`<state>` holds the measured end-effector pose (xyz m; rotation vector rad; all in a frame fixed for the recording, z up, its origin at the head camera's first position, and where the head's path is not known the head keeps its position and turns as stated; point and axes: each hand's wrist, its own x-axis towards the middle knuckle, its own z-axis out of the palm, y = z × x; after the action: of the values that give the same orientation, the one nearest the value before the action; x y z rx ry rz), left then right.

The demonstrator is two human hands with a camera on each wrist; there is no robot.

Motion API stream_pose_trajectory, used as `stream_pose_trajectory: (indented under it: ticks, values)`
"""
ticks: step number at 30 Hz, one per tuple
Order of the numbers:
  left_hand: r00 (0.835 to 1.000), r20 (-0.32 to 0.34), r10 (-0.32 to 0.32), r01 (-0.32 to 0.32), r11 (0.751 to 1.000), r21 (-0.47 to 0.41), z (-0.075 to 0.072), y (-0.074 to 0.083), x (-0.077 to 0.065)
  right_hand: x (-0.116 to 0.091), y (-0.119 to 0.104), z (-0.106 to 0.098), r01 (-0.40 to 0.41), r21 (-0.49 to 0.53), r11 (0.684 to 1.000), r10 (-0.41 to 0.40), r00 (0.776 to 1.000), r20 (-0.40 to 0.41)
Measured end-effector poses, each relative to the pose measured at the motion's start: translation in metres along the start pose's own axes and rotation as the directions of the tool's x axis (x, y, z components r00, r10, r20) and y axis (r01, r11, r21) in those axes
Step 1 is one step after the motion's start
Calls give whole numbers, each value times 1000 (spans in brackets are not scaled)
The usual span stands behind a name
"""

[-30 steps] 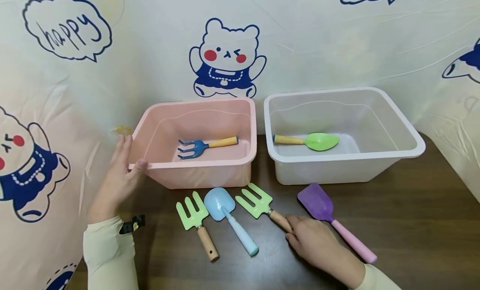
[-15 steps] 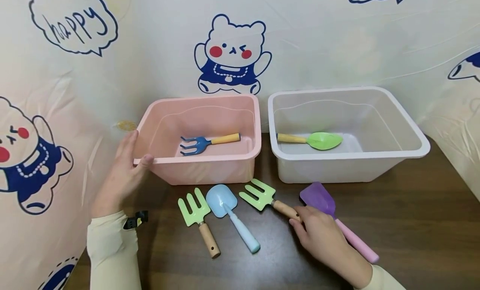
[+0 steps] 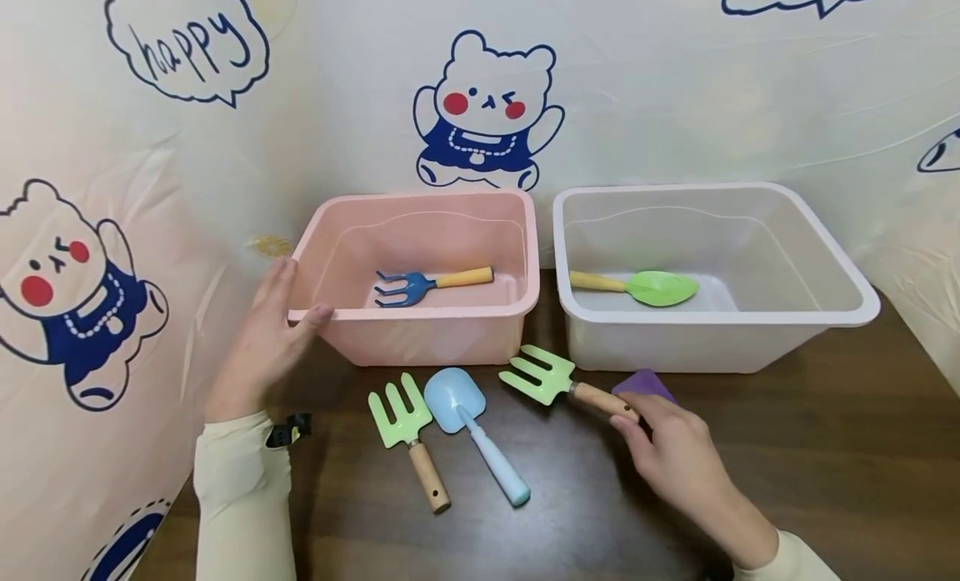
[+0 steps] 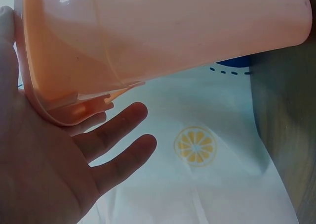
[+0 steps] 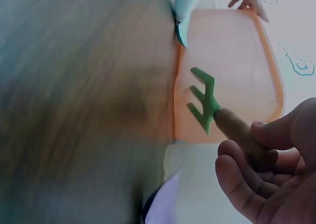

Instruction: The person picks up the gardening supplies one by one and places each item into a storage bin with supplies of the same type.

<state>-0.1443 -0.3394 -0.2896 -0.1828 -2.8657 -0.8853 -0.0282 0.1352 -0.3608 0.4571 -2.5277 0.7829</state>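
In the head view, my left hand [image 3: 258, 339] grips the front left corner of a pink bin [image 3: 420, 339], thumb on the rim; in the left wrist view two fingers [image 4: 118, 130] stick out free. My right hand [image 3: 678, 456] pinches the wooden handle end of a green hand fork [image 3: 543, 377], which is lifted over the table in front of the bins, tines to the left. Under that hand lies a purple spade [image 3: 647, 384], its handle hidden. Left of it lie a light blue spade [image 3: 457, 402] and a second green hand fork [image 3: 401, 418].
A blue claw rake [image 3: 408, 289] with a yellow handle lies inside the pink bin. To the right stands a white bin [image 3: 712, 348] holding a green trowel [image 3: 660, 288]. Behind both bins hangs a printed cloth [image 3: 645, 81]. Brown tabletop [image 3: 585, 514] lies in front.
The right hand has lifted the green hand fork off the table and shifted right, covering the purple spade's handle. The left hand stays on the pink bin. The head view has swung slightly left.
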Motion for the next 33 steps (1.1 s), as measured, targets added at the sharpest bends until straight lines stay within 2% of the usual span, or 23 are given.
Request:
stream_pose_trajectory:
  ticks: [15, 22, 29, 33]
  values:
    - [1000, 10, -18, 18, 1000, 4, 1, -2, 3, 1, 14, -16, 80, 66, 995, -72, 990, -120]
    - [1000, -11, 7, -7, 999, -31, 2, -5, 6, 3, 14, -25, 61, 117, 991, -45, 990, -137]
    - [1000, -11, -13, 12, 998, -54, 3, -7, 11, 7, 11, -31, 60, 137, 989, -41, 989, -143]
    - [1000, -3, -20, 20, 999, -47, 3, -6, 15, 8, 6, -35, 16, 162, 987, 4, 993, -122]
